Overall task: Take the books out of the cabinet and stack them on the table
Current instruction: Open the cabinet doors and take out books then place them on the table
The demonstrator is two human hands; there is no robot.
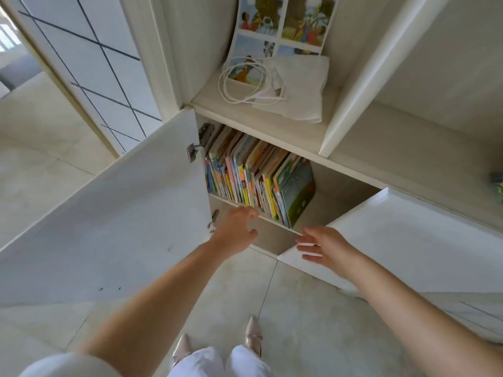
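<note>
Now reaching: both hands empty, fingers spread, left hand (236, 227) nearing books (258, 178) just ahead, right hand (324, 244) beside; pinching few spines, tilting outward is advisable.

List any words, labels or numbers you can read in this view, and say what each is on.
No text can be read.
Book spines: coloured marks that may be print, too small and blurred to read.
Green book cover: picture only, no words legible.
Picture sheet on the upper shelf: illustrated panels, no legible words.
Paper under the white cable: faint marks, unreadable.
</note>
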